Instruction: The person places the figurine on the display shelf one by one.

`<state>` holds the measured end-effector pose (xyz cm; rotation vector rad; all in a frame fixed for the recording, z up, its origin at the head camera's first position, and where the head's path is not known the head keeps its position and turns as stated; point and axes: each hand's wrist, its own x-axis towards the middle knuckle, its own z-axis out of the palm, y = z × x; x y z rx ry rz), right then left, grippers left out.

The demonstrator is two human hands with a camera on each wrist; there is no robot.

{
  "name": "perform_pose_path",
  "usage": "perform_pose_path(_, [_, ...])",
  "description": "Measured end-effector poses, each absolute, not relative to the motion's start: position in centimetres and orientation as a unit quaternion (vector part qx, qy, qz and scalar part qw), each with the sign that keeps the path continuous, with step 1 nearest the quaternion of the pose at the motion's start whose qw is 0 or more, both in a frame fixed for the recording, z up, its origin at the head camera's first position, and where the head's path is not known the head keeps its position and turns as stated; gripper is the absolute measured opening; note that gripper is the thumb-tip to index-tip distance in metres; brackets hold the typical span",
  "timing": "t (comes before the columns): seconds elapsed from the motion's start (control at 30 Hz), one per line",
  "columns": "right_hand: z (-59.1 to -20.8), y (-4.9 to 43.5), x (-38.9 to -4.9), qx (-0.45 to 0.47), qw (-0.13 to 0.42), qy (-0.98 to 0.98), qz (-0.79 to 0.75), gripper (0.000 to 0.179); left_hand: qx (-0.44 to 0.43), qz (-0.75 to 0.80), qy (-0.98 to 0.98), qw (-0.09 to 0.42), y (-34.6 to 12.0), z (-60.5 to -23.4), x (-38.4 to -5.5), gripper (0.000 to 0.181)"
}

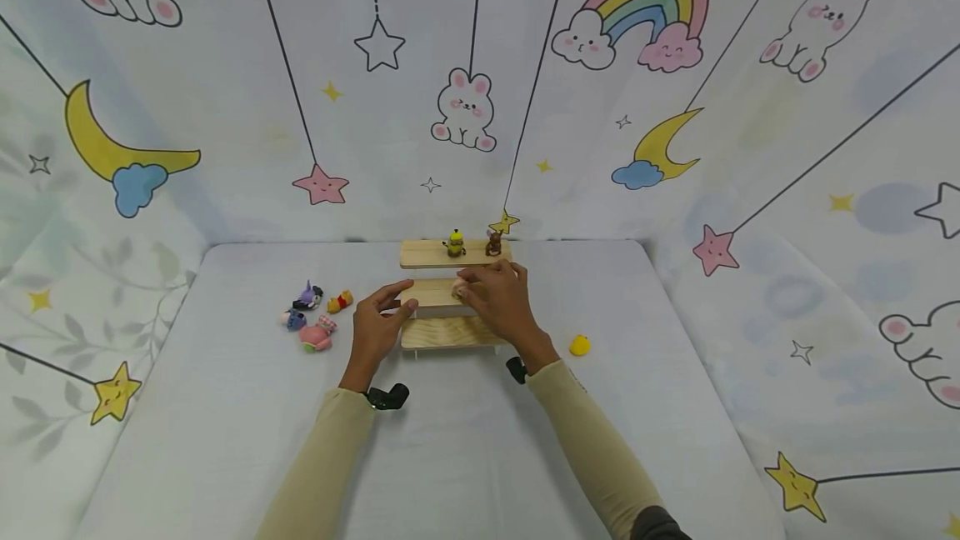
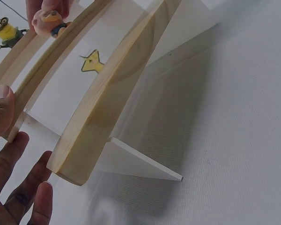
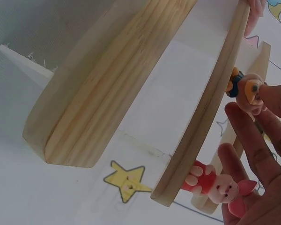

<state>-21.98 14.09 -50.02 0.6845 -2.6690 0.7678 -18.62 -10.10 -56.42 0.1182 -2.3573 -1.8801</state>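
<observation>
A stepped wooden shelf has three boards. My right hand [image 1: 498,300] pinches a small peach-faced figurine [image 3: 249,91] in dark blue clothing between thumb and finger, at the middle board [image 1: 431,292]. In the right wrist view a pink piglet figurine [image 3: 213,183] in red stands on the same board, near its right end. My left hand [image 1: 377,325] holds that board's left end, thumb in front and fingers behind and below. On the top board [image 1: 420,255] stand a yellow minion figurine [image 1: 455,245] and a brown figurine [image 1: 493,243]. The front board [image 1: 450,332] bears nothing visible.
Left of the shelf lie a purple-and-black figurine [image 1: 308,297], a yellow-and-red bear figurine [image 1: 340,301], a blue figurine [image 1: 294,320] and a pink figurine [image 1: 318,335]. A yellow duck-like toy [image 1: 580,346] sits to the right on the white cloth [image 1: 457,440]. Printed fabric hangs around.
</observation>
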Motion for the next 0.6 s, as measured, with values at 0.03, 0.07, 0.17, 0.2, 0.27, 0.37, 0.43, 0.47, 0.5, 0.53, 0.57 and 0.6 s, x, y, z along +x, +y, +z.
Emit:
perform_pose_path(0.03, [-50.02, 14.07, -22.01, 0.239, 0.14, -0.923, 0.267, 0.025, 0.039, -0.622, -0.779, 0.063, -10.1, -56.43, -18.63, 0.039])
perform_pose_path(0.07, [-50.03, 14.04, -22.03, 0.24, 0.139, -0.923, 0.267, 0.024, 0.038, -0.623, -0.779, 0.063, -10.1, -56.43, -18.63, 0.039])
perform_pose_path(0.17, [-50.06, 13.97, -22.08, 0.239, 0.14, -0.924, 0.263, 0.022, 0.035, -0.624, -0.779, 0.063, -10.11, -56.48, -18.62, 0.039])
perform_pose_path(0.2, [-50.03, 13.94, -22.07, 0.238, 0.142, -0.924, 0.264, 0.021, 0.035, -0.626, -0.777, 0.062, -10.1, -56.49, -18.63, 0.039])
perform_pose_path(0.27, [-49.97, 13.89, -22.01, 0.236, 0.146, -0.924, 0.262, 0.021, 0.033, -0.628, -0.775, 0.061, -10.11, -56.53, -18.63, 0.04])
perform_pose_path(0.37, [-49.88, 13.84, -21.94, 0.231, 0.153, -0.926, 0.257, 0.021, 0.031, -0.63, -0.774, 0.06, -10.15, -56.58, -18.64, 0.04])
perform_pose_path(0.43, [-49.88, 13.83, -21.93, 0.229, 0.153, -0.928, 0.252, 0.022, 0.032, -0.631, -0.773, 0.06, -10.17, -56.61, -18.64, 0.04])
perform_pose_path(0.47, [-49.89, 13.83, -21.94, 0.227, 0.153, -0.929, 0.249, 0.023, 0.031, -0.63, -0.774, 0.061, -10.19, -56.63, -18.66, 0.04])
perform_pose_path(0.5, [-49.91, 13.85, -21.94, 0.225, 0.152, -0.93, 0.247, 0.024, 0.031, -0.629, -0.774, 0.062, -10.2, -56.65, -18.67, 0.04])
perform_pose_path(0.53, [-49.92, 13.85, -21.94, 0.224, 0.151, -0.931, 0.245, 0.025, 0.031, -0.629, -0.774, 0.063, -10.21, -56.67, -18.68, 0.04])
perform_pose_path(0.57, [-49.94, 13.87, -21.94, 0.223, 0.15, -0.931, 0.245, 0.026, 0.031, -0.629, -0.775, 0.064, -10.21, -56.69, -18.69, 0.04])
perform_pose_path(0.6, [-49.94, 13.9, -21.94, 0.223, 0.15, -0.931, 0.245, 0.027, 0.031, -0.629, -0.774, 0.065, -10.21, -56.7, -18.69, 0.04])
